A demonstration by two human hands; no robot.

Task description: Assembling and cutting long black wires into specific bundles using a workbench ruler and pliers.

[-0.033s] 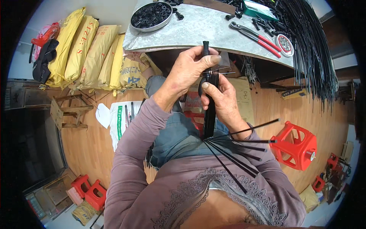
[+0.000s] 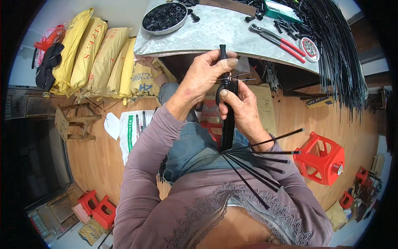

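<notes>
Beyond lies the grey tabletop, while the left hand pinches the black tube near its upper end and the right hand, lower, clasps the rods, their long axis running down toward the lap, a wire crossing between the grips.

Matt rods, glossy plastic stool
</notes>
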